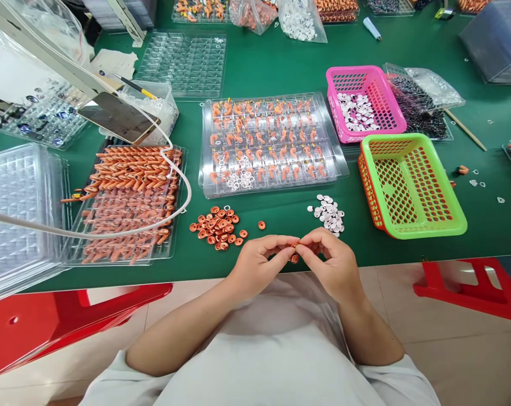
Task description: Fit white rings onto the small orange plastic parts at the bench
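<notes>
My left hand (261,262) and my right hand (334,262) meet at the near edge of the green table. Thumbs and forefingers of both pinch a small copper-coloured part (295,246) between them; the fingertips hide most of it. Just below the fingertips shows another copper-coloured piece (295,259), and whether it is joined to the pinched one I cannot tell. Left of my hands lies a pile of round copper-coloured pieces with centre holes (219,225), with one loose piece (261,225) nearer. A heap of small white discs (329,213) is beyond my right hand.
A clear tray (338,163) of orange hooked parts and white rings lies ahead. On the right stand a pink basket (397,115) with white pieces and a green basket (452,223). Trays of copper-coloured parts (128,180), a phone (118,118) and a white cable (190,194) are left.
</notes>
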The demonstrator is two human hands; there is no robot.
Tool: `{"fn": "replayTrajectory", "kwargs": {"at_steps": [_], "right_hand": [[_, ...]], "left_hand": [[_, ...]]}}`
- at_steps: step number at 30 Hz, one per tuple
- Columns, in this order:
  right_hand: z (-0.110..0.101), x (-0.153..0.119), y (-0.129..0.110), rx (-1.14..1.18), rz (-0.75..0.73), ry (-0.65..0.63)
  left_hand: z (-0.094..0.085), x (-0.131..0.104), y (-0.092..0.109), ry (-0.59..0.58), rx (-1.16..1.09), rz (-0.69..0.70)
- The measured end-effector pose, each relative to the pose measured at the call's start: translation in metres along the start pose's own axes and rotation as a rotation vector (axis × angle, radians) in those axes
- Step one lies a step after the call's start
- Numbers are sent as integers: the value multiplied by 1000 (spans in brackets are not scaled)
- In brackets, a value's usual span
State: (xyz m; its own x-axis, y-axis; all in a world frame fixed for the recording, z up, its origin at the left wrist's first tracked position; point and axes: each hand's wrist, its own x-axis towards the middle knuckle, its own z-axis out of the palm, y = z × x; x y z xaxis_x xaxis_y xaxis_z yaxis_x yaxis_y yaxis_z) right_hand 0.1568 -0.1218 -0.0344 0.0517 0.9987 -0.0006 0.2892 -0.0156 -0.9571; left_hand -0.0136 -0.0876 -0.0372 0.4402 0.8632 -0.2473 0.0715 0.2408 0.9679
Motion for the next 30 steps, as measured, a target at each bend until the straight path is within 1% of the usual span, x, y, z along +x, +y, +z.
{"fn": "replayTrajectory", "kwargs": {"at_steps": [2,5,8,14,18,22,26,30], "right_hand": [[2,-1,0,-50,-48,30],[6,-3,0,-58,-92,31],[10,-4,1,-37,-65,28],[18,-3,3,54,46,58],[18,-5,2,110,69,30],[18,-6,2,78,38,20],[21,-3,6,25,38,30],[23,-1,8,-11,31,47]], "left_hand": [[0,0,1,21,-12,-16],[1,0,1,59,-23,-38],[4,0,-1,101,-15,-40],[10,0,-1,195,26,-17],[11,-2,2,203,77,28],[10,-5,1,211,158,67],[10,-5,-4,240,193,66],[10,-1,-6,227,206,55]]}}
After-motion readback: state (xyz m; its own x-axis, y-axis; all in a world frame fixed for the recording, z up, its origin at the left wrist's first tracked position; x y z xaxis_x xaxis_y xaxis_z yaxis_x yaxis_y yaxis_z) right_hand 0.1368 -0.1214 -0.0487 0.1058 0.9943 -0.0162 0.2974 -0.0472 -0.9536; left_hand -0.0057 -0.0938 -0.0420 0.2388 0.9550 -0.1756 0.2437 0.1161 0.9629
